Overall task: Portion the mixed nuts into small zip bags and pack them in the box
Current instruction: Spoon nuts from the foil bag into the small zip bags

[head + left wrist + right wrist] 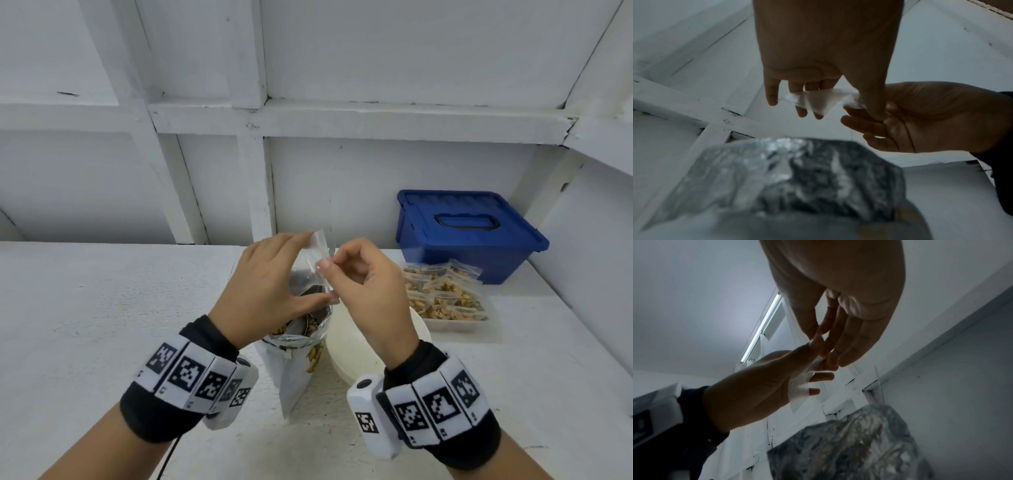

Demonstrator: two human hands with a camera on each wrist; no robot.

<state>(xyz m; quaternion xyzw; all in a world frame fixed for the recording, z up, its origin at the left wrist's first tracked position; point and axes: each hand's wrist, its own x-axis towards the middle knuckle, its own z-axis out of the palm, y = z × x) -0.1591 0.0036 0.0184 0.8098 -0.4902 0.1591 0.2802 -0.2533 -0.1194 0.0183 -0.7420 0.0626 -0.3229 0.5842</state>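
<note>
— Foil pouch of nuts (301,346) stands open on the surface, right below. Tip risk?
— Yes. Left hand (270,291) and right hand (363,284) both pinch the empty zip bag (313,263); it could slip. Blue box (466,233) sits closed beyond.

We stand at a white painted table (102,325) that meets a white panelled wall. Just under our left hand (263,291) the open foil bag of mixed nuts (301,349) stands upright on it. Under our right hand (370,294), touching that bag's side, lies a round cream lid or dish (356,353). Beyond the right hand, to its right, a clear tray (452,323) of filled zip bags (442,294) rests on the table, and just behind it sits the blue box (466,233), lid closed.
</note>
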